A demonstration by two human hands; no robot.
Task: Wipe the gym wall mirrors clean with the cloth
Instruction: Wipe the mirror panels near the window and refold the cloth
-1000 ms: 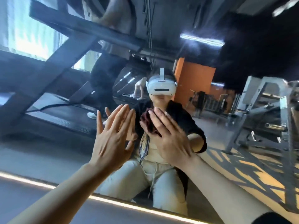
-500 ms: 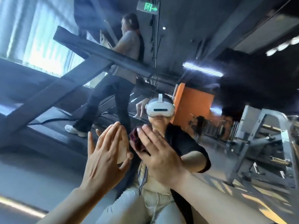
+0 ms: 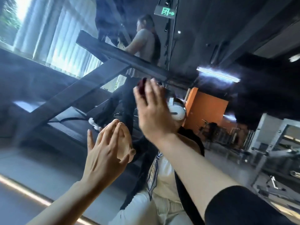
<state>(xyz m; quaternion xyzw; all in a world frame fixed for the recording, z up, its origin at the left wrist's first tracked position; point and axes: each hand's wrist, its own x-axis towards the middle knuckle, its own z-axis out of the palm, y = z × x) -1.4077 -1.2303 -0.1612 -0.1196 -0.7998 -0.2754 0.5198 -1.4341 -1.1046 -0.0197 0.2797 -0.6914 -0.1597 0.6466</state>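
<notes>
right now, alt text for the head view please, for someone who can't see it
The right hand presses a dark red cloth flat against a gym wall mirror, while the left hand rests open on the glass lower down. The mirror reflects a kneeling person in a white headset and a treadmill behind.

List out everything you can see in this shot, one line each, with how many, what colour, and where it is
mirror: one, fills the wall ahead; the rest below is seen in it.
cloth: one, dark red, pressed on the glass under the right hand's fingers.
exit sign: one, green, top centre.
window blinds: one set, pale, upper left.
treadmill frame: one, dark, left of centre.
person on the treadmill: one, grey top, upper centre.
orange wall: one, right of centre.
weight rack: one, grey, right edge.
headset: one, white, reflected behind the right hand.
left hand: one, fingers straight, flat on the glass, lower centre.
right hand: one, centre, presses the cloth.
</notes>
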